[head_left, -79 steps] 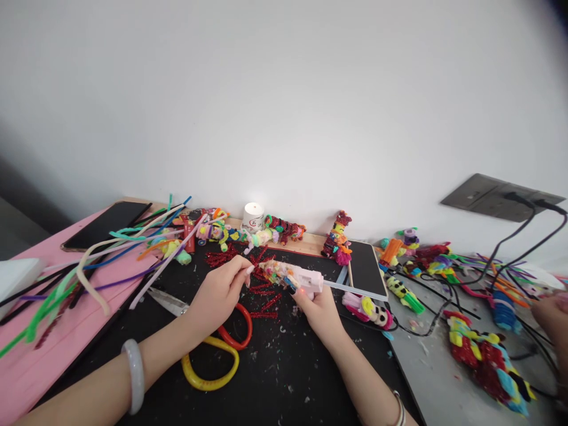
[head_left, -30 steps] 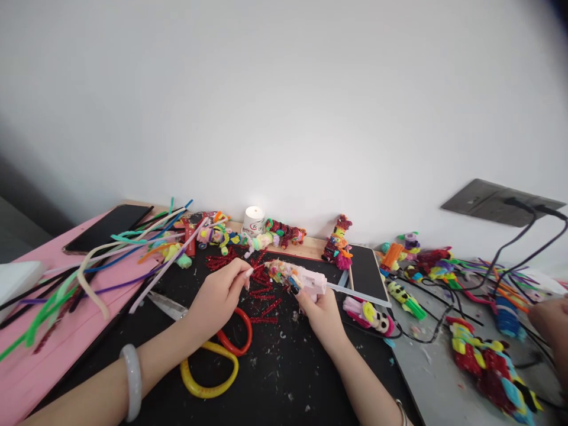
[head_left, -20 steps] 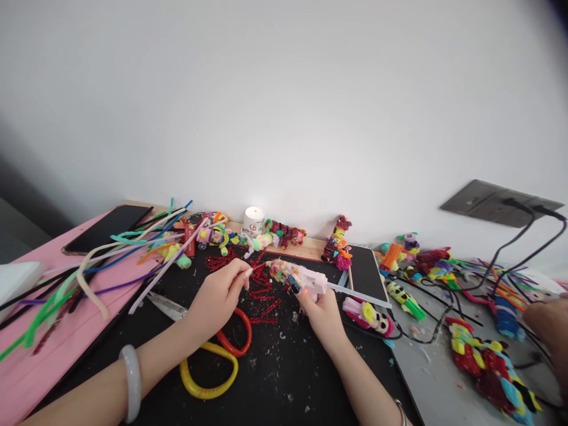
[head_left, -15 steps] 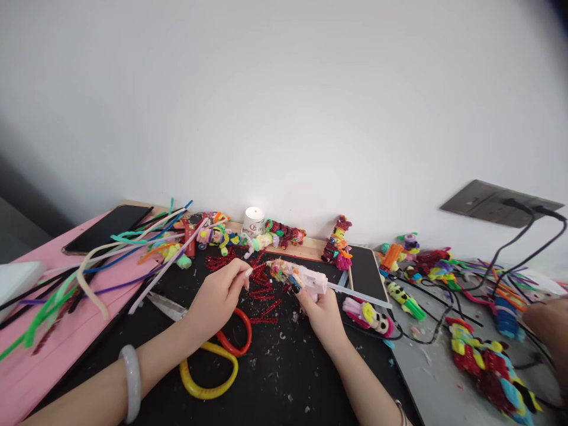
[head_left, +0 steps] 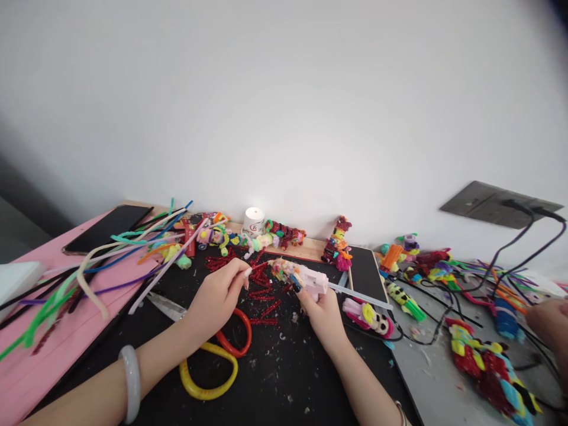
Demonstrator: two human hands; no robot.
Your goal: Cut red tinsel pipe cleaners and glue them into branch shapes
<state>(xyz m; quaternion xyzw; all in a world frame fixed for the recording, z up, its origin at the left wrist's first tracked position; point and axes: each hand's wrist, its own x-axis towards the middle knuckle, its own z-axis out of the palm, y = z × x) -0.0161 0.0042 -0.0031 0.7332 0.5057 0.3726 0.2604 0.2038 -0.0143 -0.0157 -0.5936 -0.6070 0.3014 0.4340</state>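
My right hand point(head_left: 317, 299) is wrapped round a pale pink glue gun point(head_left: 314, 280), with a clear glue stick point(head_left: 359, 294) poking out of its back end. Dried glue and coloured fuzz crust the gun's front, which points left. My left hand point(head_left: 222, 290) is closed in a pinch on a short red tinsel pipe cleaner point(head_left: 261, 265), close to the nozzle. More cut red tinsel pieces point(head_left: 261, 294) lie on the black mat beneath and between my hands. Under my left forearm rest big scissors point(head_left: 208, 370) with red and yellow handles, blades partly hidden.
Pipe-cleaner dolls point(head_left: 337, 242) stand and lie along the wall by a paper cup point(head_left: 254, 222). Loose pipe cleaners point(head_left: 95, 278) and a phone point(head_left: 106, 228) cover the pink surface at left. Black cables point(head_left: 506, 248) run from a wall socket point(head_left: 479, 201). Another person's hand point(head_left: 550, 322) shows at right.
Almost nothing differs. The glue gun in my right hand has shifted very slightly; the other person's hand at the right edge has moved a little.
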